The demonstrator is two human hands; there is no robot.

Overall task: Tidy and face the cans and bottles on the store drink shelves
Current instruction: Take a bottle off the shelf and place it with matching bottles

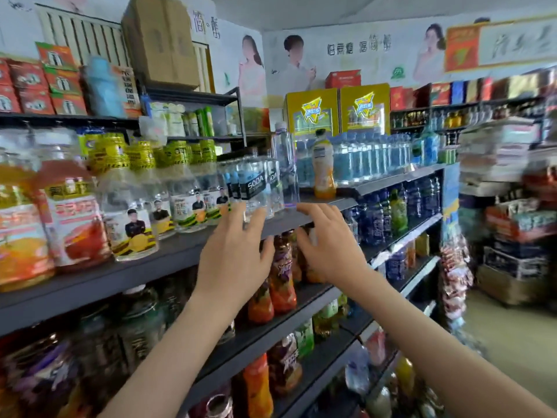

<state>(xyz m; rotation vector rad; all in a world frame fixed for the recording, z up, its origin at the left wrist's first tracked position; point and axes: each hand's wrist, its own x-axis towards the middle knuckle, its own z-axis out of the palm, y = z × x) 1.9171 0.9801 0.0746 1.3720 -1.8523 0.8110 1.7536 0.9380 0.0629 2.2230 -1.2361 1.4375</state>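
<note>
Reaching up, left hand (pixel 233 254) and right hand (pixel 327 245) loose, empty, just under the soda bottles (pixel 254 184) — you're probably set to face them.

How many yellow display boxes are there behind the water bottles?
2. One yellow display box stands behind the orange drink bottle; the second stands right beside it, behind the water bottles. More could be hidden behind them.
</note>
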